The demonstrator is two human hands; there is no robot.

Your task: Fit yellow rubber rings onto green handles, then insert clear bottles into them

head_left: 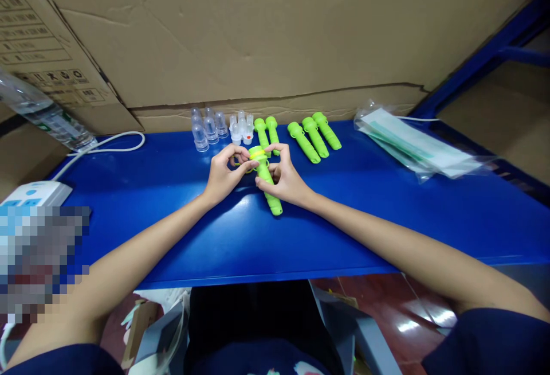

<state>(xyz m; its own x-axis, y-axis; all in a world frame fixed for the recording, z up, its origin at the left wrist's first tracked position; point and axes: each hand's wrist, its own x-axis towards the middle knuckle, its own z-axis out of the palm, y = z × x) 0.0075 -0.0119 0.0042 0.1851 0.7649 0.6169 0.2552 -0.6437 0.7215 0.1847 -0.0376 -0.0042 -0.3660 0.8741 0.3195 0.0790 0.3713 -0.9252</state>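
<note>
A bright green, flashlight-shaped plastic handle [269, 188] is held tilted just above the blue tabletop, its wide end pointing away from me. My right hand [289, 181] grips it from the right, with the thumb on the body and the index finger at the wide end. From the left, the fingers of my left hand [227, 173] pinch at the yellow band [258, 155] around that end. Part of a yellow loop shows under my left fingers; the rest is hidden. Two similar green handles [272, 134] lie just beyond my hands, and three more green handles [315, 139] lie to their right.
Several clear plastic domed cups [209, 128] stand at the back, beside small clear-topped white pieces [242, 129]. A plastic-bagged pack [416, 143] lies right. On the left are a water bottle [55, 122], white cable [129, 134] and power strip [60, 190]. Cardboard [258, 36] walls the back.
</note>
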